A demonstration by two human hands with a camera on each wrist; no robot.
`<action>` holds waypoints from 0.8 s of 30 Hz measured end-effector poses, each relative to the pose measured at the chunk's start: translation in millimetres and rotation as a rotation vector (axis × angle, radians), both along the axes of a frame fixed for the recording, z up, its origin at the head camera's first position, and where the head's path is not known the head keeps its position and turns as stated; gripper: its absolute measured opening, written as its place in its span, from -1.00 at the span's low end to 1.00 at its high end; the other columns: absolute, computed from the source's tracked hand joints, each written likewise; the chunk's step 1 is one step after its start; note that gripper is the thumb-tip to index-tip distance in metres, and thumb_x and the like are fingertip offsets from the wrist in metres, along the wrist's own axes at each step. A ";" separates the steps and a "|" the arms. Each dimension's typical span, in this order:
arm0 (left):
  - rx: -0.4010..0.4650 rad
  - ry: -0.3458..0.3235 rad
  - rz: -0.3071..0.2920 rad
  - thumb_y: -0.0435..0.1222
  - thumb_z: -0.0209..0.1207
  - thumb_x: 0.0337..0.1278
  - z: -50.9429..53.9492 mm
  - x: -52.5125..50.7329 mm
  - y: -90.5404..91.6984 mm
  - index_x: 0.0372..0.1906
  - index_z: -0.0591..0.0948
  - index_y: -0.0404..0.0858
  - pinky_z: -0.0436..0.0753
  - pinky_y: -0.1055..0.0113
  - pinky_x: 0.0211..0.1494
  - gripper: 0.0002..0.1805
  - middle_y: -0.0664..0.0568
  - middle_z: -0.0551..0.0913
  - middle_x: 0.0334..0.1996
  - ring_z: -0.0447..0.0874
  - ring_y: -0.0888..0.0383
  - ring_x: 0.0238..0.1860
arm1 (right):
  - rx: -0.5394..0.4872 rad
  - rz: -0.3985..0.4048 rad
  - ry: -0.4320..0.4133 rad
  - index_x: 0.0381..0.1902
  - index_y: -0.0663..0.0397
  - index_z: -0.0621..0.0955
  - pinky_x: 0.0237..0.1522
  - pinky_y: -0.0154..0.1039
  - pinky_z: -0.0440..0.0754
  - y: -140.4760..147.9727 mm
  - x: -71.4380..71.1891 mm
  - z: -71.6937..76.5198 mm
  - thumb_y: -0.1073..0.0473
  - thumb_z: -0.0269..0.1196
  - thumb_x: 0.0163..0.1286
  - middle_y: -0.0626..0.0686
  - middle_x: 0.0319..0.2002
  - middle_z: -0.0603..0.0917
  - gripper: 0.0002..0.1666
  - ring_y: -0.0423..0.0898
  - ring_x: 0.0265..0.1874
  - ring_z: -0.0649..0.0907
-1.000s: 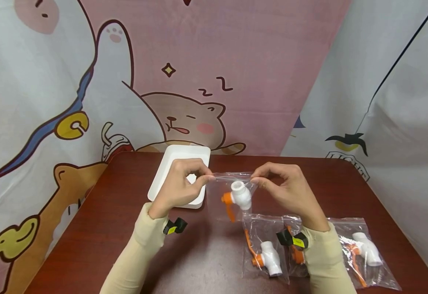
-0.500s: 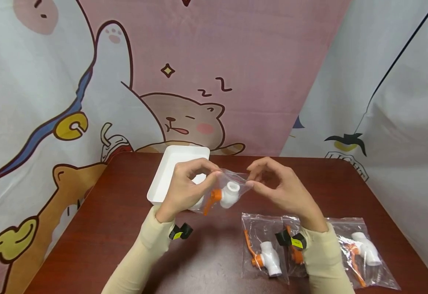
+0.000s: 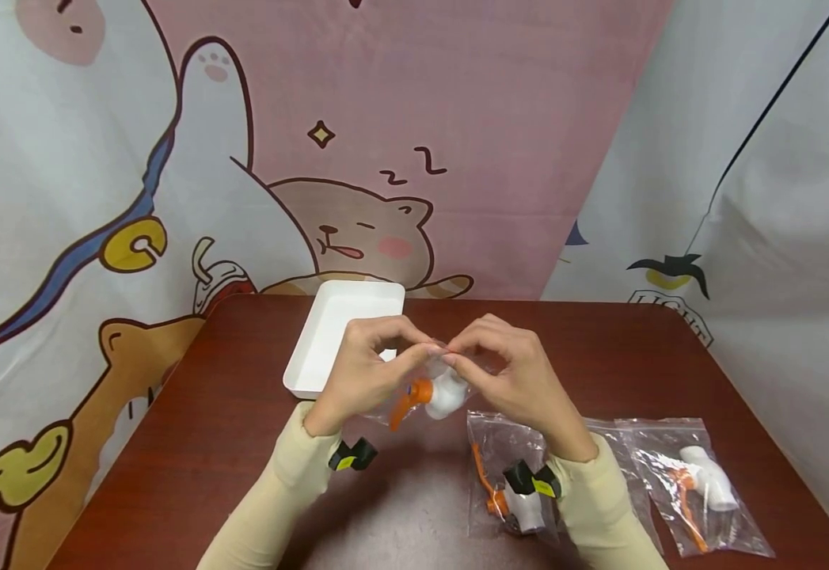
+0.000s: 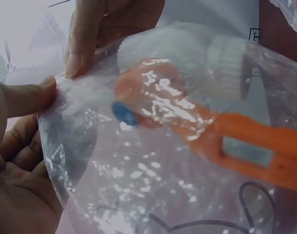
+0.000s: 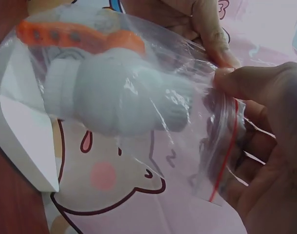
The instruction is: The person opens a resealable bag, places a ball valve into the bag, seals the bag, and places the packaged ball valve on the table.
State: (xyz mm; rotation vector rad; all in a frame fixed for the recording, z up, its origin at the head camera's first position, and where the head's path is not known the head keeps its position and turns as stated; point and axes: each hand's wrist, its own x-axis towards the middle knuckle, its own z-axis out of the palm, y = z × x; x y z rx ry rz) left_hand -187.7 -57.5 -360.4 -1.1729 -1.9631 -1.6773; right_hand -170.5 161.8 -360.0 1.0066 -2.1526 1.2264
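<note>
A clear zip bag point(image 5: 217, 153) with a red line along its mouth hangs between my hands over the table. In it is a white plastic ball valve point(image 3: 448, 394) with an orange lever handle point(image 4: 255, 146) and a small blue spot on the hub. My left hand point(image 3: 366, 370) pinches the bag's top edge between thumb and forefinger. Right beside it, my right hand point(image 3: 512, 374) pinches the same edge, the fingertips of both hands nearly touching. Whether the seal is fully closed cannot be told.
A white tray point(image 3: 303, 372) stands behind my left hand, partly hidden by it. More bagged valves lie at the front right: one bagged valve point(image 3: 712, 479) at the far right, another bagged valve point(image 3: 524, 511) under my right wrist. The brown table point(image 3: 172, 459) backs onto a printed curtain.
My right hand has moved left along the bag's mouth until it meets the left hand. The left hand shifted slightly right, and the bag with the valve swung left and bunched up.
</note>
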 end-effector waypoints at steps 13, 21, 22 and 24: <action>-0.030 -0.095 0.009 -0.39 0.38 0.21 -2.6 0.1 1.4 -0.28 0.81 -0.27 0.73 0.34 -0.26 -0.96 -0.05 0.82 -0.33 0.79 0.05 -0.32 | -0.021 -0.015 -0.009 -0.32 -0.05 0.78 -0.36 -0.42 0.55 1.5 1.0 1.5 0.31 0.48 0.24 -0.14 -0.39 0.73 -0.86 -0.26 -0.36 0.60; -0.019 -0.058 0.019 -0.43 0.37 0.21 -2.0 0.9 0.5 -0.30 0.81 -0.27 0.63 0.39 -0.41 -0.95 -0.04 0.81 -0.39 0.68 0.19 -0.44 | -0.023 -0.017 -0.025 -0.32 -0.04 0.79 -0.37 -0.36 0.56 0.3 0.9 1.0 0.28 0.49 0.24 -0.14 -0.40 0.73 -0.90 -0.26 -0.37 0.60; -0.020 -0.051 0.014 -0.43 0.37 0.21 -2.2 0.8 0.6 -0.31 0.81 -0.26 0.60 0.39 -0.44 -0.95 -0.05 0.80 -0.39 0.65 0.20 -0.47 | -0.024 -0.017 -0.022 -0.32 -0.05 0.79 -0.37 -0.37 0.56 -0.1 1.1 0.8 0.29 0.49 0.25 -0.14 -0.40 0.73 -0.89 -0.26 -0.37 0.60; -0.020 -0.037 0.005 -0.45 0.37 0.19 -2.4 0.8 1.3 -0.31 0.80 -0.25 0.54 0.39 -0.49 -0.93 -0.04 0.79 -0.40 0.59 0.21 -0.50 | -0.024 -0.014 -0.022 -0.33 -0.07 0.78 -0.37 -0.39 0.57 -1.0 1.7 0.9 0.29 0.48 0.25 -0.15 -0.40 0.73 -0.88 -0.26 -0.36 0.60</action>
